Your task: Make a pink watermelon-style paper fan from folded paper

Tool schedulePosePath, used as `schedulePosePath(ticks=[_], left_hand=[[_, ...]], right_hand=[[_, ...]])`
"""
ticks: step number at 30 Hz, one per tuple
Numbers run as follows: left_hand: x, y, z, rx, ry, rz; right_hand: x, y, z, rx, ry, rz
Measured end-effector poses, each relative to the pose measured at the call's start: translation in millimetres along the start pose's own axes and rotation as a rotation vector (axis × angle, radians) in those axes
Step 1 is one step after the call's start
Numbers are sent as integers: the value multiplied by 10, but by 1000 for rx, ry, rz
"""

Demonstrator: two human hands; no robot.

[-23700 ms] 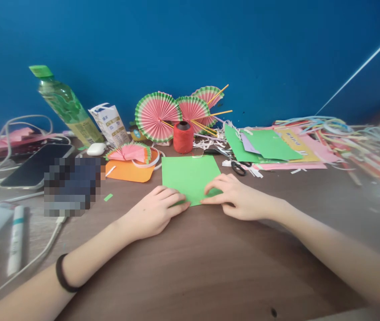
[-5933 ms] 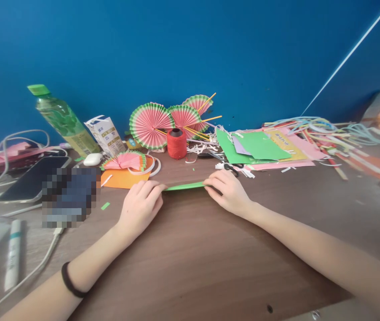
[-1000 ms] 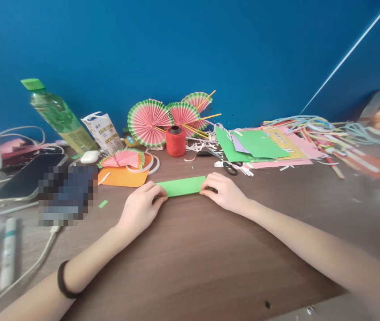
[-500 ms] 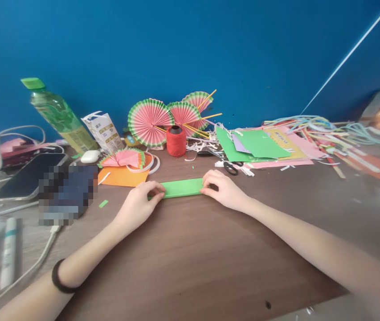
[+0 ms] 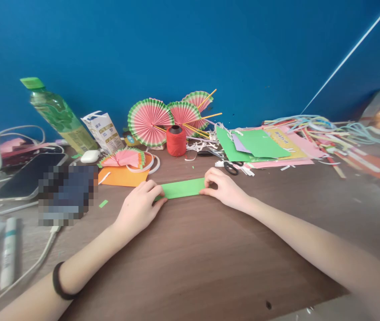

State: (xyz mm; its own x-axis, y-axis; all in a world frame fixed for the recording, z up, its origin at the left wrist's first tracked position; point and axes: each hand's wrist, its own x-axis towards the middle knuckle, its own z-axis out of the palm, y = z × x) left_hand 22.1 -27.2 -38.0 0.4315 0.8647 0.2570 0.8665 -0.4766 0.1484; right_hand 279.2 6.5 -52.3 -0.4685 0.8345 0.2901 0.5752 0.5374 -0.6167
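Note:
A narrow strip of green paper (image 5: 183, 188) lies lengthwise across the table between my two hands. My left hand (image 5: 142, 203) grips its left end, fingers on top and thumb at the near edge. At the opposite end, my right hand (image 5: 222, 188) pinches the strip between thumb and fingertips. Both ends of the paper are partly hidden by my fingers. Just beyond the strip stands a spool of red thread (image 5: 176, 141). An orange paper sheet (image 5: 123, 177) with a pleated pink and green paper piece (image 5: 123, 158) on it lies behind my left hand.
Pleated watermelon-coloured paper fans (image 5: 151, 122) lean against the blue wall. Black-handled scissors (image 5: 230, 168) lie near white paper scraps, beside stacked green sheets (image 5: 263, 143). To the left are a green-capped bottle (image 5: 61, 116), a carton (image 5: 104, 132), a phone (image 5: 31, 175) and a marker (image 5: 8, 254).
My left hand has shifted slightly along the strip's left end, its fingers reaching further over the paper. My right hand has barely moved.

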Motion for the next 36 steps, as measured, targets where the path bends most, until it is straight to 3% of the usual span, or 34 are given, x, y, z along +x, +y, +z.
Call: schedulePosePath(ticks=[10,19,26,31,36], left_hand=[[21,26,-23,107,37,-15],[3,-1,14,276,88,122],[14,-3,2,257,67,95],[24,-7,12,264,81,69],[24,14,18,315,87,72]], right_hand=[[18,23,-19,-26,-7,0],[0,5,0,-51,8,31],[-29,35,-11,18,-4,4],[-23,28,-7,-73,5,-50],[5,1,5,-145,-1,-10]])
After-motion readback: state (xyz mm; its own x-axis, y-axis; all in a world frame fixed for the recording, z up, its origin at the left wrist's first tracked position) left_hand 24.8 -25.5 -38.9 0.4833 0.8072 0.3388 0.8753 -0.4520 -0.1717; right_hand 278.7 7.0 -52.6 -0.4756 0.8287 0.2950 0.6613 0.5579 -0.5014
